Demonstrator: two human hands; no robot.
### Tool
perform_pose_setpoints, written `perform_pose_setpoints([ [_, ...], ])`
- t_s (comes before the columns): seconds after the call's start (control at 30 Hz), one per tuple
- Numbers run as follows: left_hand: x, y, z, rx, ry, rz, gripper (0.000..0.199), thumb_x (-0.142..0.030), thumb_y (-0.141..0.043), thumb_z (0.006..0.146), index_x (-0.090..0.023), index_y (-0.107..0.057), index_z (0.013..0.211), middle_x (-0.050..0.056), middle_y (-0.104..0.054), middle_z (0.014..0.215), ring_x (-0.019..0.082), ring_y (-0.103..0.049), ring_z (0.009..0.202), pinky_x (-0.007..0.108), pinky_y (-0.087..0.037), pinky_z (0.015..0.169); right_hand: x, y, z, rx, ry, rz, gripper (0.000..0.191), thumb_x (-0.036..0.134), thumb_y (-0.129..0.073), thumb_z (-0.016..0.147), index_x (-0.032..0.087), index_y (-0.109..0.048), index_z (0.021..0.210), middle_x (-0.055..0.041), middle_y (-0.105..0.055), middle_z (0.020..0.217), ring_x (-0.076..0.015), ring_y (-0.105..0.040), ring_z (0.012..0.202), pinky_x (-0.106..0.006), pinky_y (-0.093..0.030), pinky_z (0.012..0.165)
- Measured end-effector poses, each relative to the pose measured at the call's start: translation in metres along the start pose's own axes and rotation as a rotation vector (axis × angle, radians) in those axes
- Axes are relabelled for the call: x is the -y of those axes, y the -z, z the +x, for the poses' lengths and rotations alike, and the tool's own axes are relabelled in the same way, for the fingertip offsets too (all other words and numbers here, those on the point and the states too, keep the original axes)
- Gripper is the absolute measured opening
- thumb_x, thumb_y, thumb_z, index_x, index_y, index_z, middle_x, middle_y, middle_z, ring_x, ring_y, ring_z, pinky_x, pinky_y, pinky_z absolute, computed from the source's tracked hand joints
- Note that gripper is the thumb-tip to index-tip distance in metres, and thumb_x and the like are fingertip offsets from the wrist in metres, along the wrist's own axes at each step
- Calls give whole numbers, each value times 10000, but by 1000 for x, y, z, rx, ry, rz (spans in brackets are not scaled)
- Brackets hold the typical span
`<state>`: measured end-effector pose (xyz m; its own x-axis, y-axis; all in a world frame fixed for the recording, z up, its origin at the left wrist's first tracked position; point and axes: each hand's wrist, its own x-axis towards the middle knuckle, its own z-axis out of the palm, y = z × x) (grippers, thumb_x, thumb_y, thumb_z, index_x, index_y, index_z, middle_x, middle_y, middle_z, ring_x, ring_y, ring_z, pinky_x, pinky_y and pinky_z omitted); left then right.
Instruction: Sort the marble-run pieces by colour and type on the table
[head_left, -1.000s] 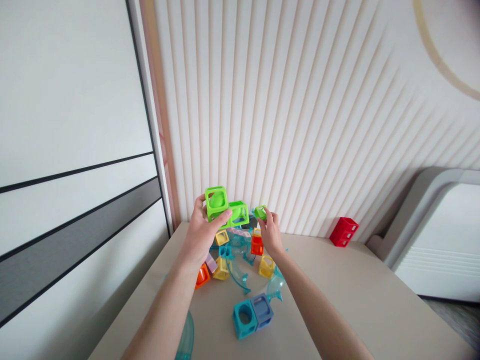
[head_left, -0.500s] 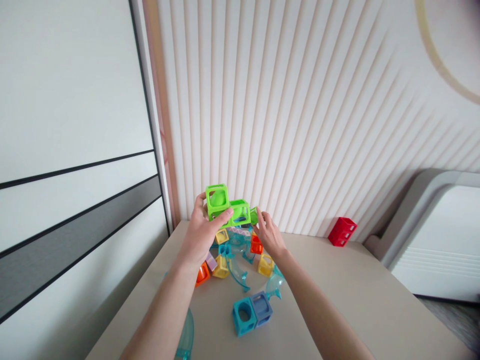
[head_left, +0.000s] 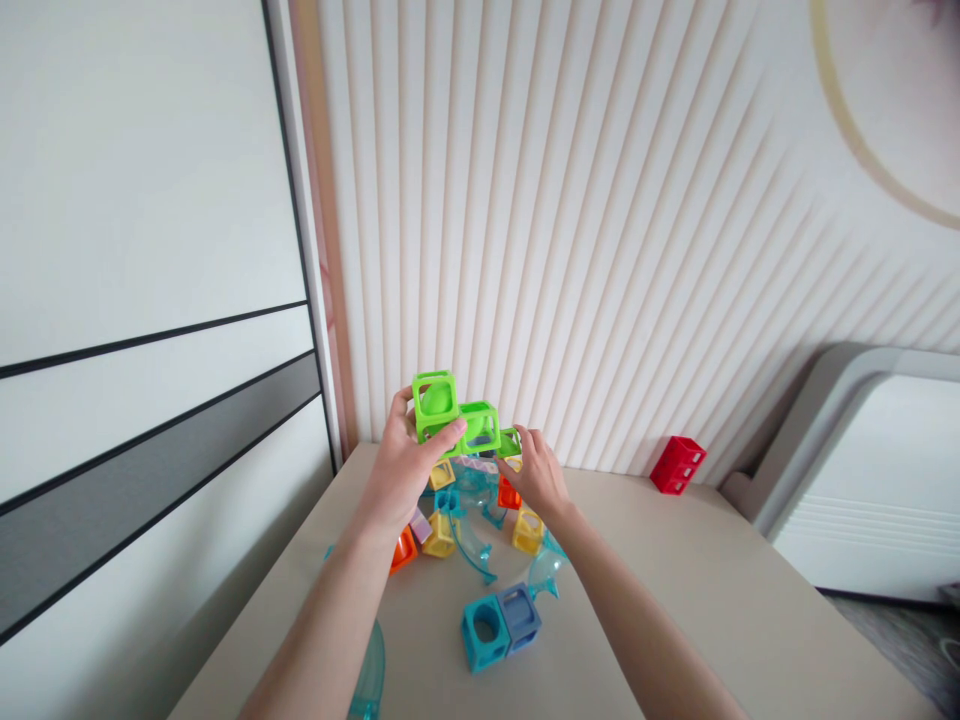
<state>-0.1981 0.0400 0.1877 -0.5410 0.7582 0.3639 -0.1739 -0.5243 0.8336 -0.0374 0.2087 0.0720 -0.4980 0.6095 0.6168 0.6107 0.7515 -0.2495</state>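
Note:
Several joined green blocks (head_left: 436, 396) are held up above the table by my left hand (head_left: 409, 445), its thumb across their front and its fingers behind. At their right end is a smaller green piece (head_left: 509, 441). My right hand (head_left: 538, 472) has its thumb and fingertips around that piece's right side. Whether the piece is fixed to the other blocks cannot be made out. Below the hands lie yellow blocks (head_left: 529, 531), an orange block (head_left: 509, 492) and clear blue curved pieces (head_left: 472, 548).
Nearer on the table (head_left: 645, 580) sit a joined teal block (head_left: 485, 632) and blue-grey block (head_left: 519, 615). A clear blue piece (head_left: 369, 675) lies by my left forearm. A red block piece (head_left: 677, 465) stands against the ribbed wall at the right.
My right hand's fingers have spread a little around the small green piece, which now shows more fully and sits slightly lower. My left hand keeps its hold. The view has shifted slightly.

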Motion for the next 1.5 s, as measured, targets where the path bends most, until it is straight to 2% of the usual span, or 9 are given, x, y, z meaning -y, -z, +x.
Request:
perform_pose_setpoints([
  [0.17, 1, 0, 0, 12, 19, -8, 566, -298, -881, 693, -247, -560, 1155, 18, -718, 1037, 193, -724, 908, 327, -589, 822, 2, 3, -1, 68, 83, 22, 530, 361, -641, 900, 168, -487, 1369, -183, -576, 1374, -330, -584, 1235, -480, -468, 1044],
  [0.33, 2, -1, -2, 15, 26, -24, 586, -290, -882, 690, -254, -552, 1173, 13, -719, 1016, 196, -724, 907, 334, -585, 825, 7, 4, -4, 148, 85, 58, 528, 340, -658, 869, 194, -517, 1357, -140, -668, 1262, -308, -645, 1127, -464, -462, 1025],
  [0.6, 2, -1, -2, 15, 30, -20, 589, -293, -878, 697, -254, -545, 1181, 6, -724, 992, 193, -722, 901, 330, -582, 822, 11, 3, -3, 163, -144, 118, 383, 525, -586, 910, 199, -631, 1106, -84, -701, 989, -235, -689, 859, -317, -501, 755],
  [0.7, 2, -1, -1, 13, 33, -23, 590, -298, -879, 693, -254, -546, 1177, 9, -725, 1000, 198, -725, 900, 340, -585, 821, 11, 0, 1, 148, -223, 152, 384, 562, -569, 910, 194, -637, 1001, -74, -687, 920, -225, -677, 813, -306, -482, 704],
  [0.97, 3, -1, -2, 26, 39, -26, 592, -298, -881, 692, -258, -548, 1179, 7, -724, 1004, 193, -724, 885, 344, -579, 831, 19, -5, 0, 191, -270, 255, 331, 522, -685, 813, 208, -602, 876, -33, -684, 801, -219, -653, 724, -287, -428, 629],
  [1.07, 4, 0, -3, 37, 44, -26, 582, -293, -873, 707, -261, -540, 1184, 10, -722, 1010, 192, -724, 883, 351, -580, 838, 21, -8, -1, 204, -283, 316, 290, 455, -705, 799, 220, -575, 910, -21, -704, 815, -218, -667, 724, -276, -421, 615],
  [1.2, 4, -1, -2, 40, 42, -19, 590, -302, -874, 706, -255, -537, 1188, 14, -720, 1008, 191, -722, 882, 352, -582, 835, 21, -7, -2, 175, -311, 412, 313, 399, -707, 785, 246, -533, 996, -10, -721, 868, -235, -688, 787, -291, -448, 652],
  [1.3, 4, -2, -2, 33, 43, -17, 600, -306, -882, 691, -254, -543, 1183, 11, -721, 993, 196, -724, 890, 350, -584, 833, 20, -4, -3, 126, -331, 496, 323, 452, -681, 800, 257, -525, 1004, -9, -715, 888, -235, -683, 770, -317, -476, 672],
  [1.5, 4, -3, -3, 48, 71, -28, 625, -305, -878, 701, -272, -528, 1218, 7, -717, 1022, 203, -724, 912, 364, -582, 848, 17, 5, 0, -76, -363, 732, 403, 546, -586, 872, 221, -505, 1097, -84, -695, 1030, -231, -684, 868, -349, -546, 741],
])
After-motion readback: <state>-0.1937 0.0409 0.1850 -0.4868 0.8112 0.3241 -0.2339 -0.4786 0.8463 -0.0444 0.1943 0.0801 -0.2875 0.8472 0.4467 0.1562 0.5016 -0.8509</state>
